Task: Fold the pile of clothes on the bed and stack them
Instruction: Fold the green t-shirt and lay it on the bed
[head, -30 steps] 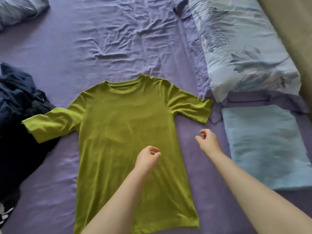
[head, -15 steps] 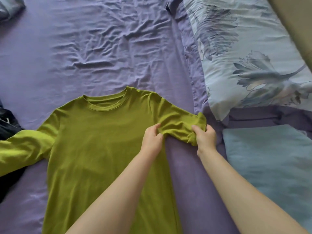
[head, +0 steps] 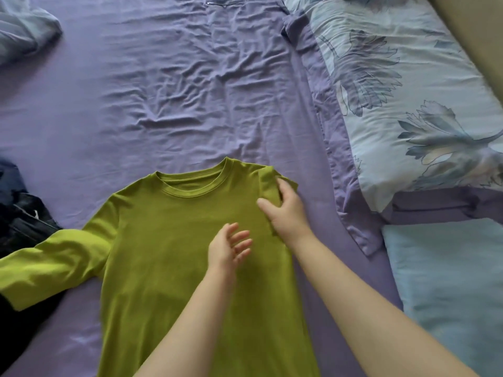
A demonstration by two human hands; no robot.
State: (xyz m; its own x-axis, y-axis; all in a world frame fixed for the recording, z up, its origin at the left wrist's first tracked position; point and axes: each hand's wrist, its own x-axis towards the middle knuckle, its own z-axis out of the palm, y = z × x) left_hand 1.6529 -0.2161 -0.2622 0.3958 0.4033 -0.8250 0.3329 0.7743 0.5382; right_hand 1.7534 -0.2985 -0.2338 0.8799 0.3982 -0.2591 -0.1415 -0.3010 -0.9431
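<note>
The green T-shirt (head: 174,257) lies flat on the bed (head: 174,85), collar far; the right hand (head: 288,213) presses the folded-in right sleeve, while the spread, empty left hand (head: 227,247) hovers nearer the outstretched left sleeve (head: 51,265).

No readable text anywhere.
</note>
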